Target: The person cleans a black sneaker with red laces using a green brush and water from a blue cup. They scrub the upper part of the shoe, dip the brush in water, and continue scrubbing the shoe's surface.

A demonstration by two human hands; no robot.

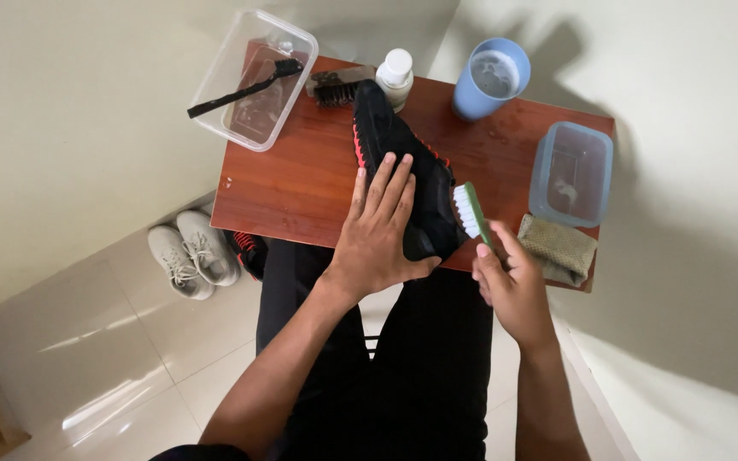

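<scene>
A black shoe with a red-edged sole [390, 141] lies lengthwise on a small reddish wooden table [301, 183]. My left hand [377, 230] lies flat on the shoe's near part, fingers spread, pressing it down. My right hand [510, 286] grips a green-handled brush with white bristles [471, 212]; its bristles touch the shoe's right side near the heel.
A clear tub [254, 77] with a thin black brush across it overhangs the far left corner. A dark brush [335, 85], white bottle [395, 75], blue cup [490, 78], lidded bluish container [571, 173] and folded cloth [559, 248] also sit there. White sneakers [191, 253] are on the floor.
</scene>
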